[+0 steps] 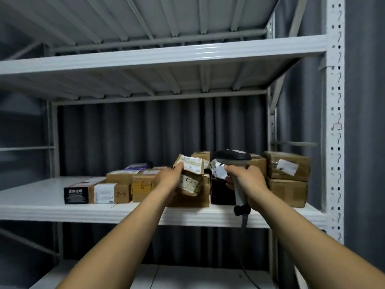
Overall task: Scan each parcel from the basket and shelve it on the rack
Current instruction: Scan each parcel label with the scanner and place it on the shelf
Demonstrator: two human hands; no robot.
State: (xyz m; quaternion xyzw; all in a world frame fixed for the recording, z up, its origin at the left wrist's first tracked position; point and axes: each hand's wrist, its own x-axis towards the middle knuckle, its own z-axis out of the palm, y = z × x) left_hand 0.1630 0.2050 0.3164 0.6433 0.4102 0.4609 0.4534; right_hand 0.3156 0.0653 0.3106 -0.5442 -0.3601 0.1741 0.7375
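1. Left hand (170,177) grips a crumpled brown parcel (190,174). The thumb is on its top edge, the fingers curl round its left side, and the white label faces the camera.
2. Right hand (248,178) is wrapped tight round the grey handle of a barcode scanner (233,158), dark head on top.
3. The parcel is over the middle shelf (41,205), right of centre; can't tell if it touches the cartons there.
4. The scanner cable (244,221) drops past that shelf's front edge.
5. On the shelf, left to right:
   - black-ended box (76,195)
   - carton marked "6-1" (143,187)
   - two stacked cartons (287,178) at the right end
6. A grey curtain (125,138) hangs behind the shelf.
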